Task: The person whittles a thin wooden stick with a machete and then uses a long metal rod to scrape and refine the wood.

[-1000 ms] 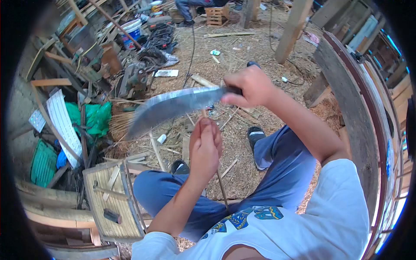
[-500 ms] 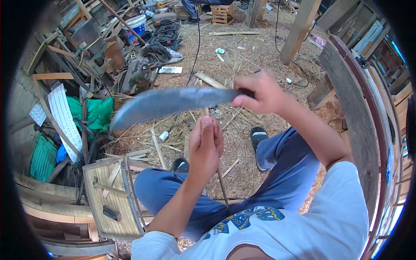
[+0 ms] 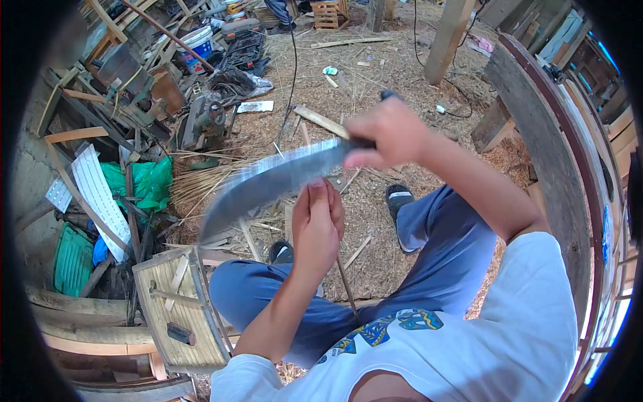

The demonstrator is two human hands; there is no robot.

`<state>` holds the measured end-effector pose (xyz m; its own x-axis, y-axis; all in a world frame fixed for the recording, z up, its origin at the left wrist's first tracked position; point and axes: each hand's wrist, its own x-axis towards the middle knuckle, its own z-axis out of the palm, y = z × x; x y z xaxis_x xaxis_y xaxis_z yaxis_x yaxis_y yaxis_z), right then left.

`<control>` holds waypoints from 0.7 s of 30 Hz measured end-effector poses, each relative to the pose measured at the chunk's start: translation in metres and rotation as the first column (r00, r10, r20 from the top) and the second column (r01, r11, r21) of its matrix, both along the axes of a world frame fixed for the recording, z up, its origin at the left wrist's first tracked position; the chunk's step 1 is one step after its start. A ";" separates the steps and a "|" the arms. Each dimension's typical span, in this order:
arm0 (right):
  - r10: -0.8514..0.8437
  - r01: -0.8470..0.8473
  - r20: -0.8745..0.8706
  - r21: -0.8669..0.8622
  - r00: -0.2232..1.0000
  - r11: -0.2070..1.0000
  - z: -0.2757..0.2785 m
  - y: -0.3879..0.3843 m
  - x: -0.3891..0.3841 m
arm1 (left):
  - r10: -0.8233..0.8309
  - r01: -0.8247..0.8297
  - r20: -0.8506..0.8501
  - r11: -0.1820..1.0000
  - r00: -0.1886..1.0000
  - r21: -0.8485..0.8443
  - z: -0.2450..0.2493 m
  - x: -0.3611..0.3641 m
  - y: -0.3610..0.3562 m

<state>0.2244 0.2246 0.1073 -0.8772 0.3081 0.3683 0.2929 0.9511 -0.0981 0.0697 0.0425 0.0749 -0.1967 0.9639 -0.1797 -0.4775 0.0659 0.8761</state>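
My right hand (image 3: 388, 137) is wrapped round the dark handle of a machete (image 3: 271, 181). Its broad, curved blade is blurred by motion and slants down to the left, passing just above my left hand (image 3: 319, 218). A thin wooden stick (image 3: 346, 285) is gripped upright in that left fist, thumb on top. The stick's lower end runs down to my lap, against my shirt. Above the fist, a pale length of wood (image 3: 305, 134) shows beyond the blade, which overlaps it in this view.
A wooden box (image 3: 151, 328) stands by my left knee with a wooden-handled tool on it. Beyond lies a bundle of thin sticks (image 3: 201, 187) near green plastic (image 3: 153, 179). A post (image 3: 447, 47) and a long plank (image 3: 536, 120) are to the right. Another person's leg (image 3: 280, 12) shows at the back.
The machete has swung lower and tilts more steeply, its tip moving down and right. My right hand has shifted slightly left. My left hand keeps its hold on the stick.
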 end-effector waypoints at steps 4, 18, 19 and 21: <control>-0.654 0.572 -0.169 -0.361 0.737 0.737 0.001 0.065 0.018 | -0.127 0.141 -0.113 0.982 0.985 0.124 0.017 0.019 -0.019; 0.001 -0.016 -0.156 -0.098 0.988 0.995 0.002 -0.018 0.004 | -0.117 0.111 0.075 0.990 0.990 0.084 0.005 -0.019 -0.005; 0.025 -0.033 -0.125 -0.064 0.992 0.997 0.004 -0.022 0.002 | -0.125 0.117 0.093 0.989 0.988 0.092 0.003 -0.018 -0.006; 0.025 -0.030 -0.104 -0.041 0.994 0.999 0.002 -0.023 -0.001 | -0.148 0.135 0.126 0.985 0.981 0.107 -0.002 -0.016 -0.006</control>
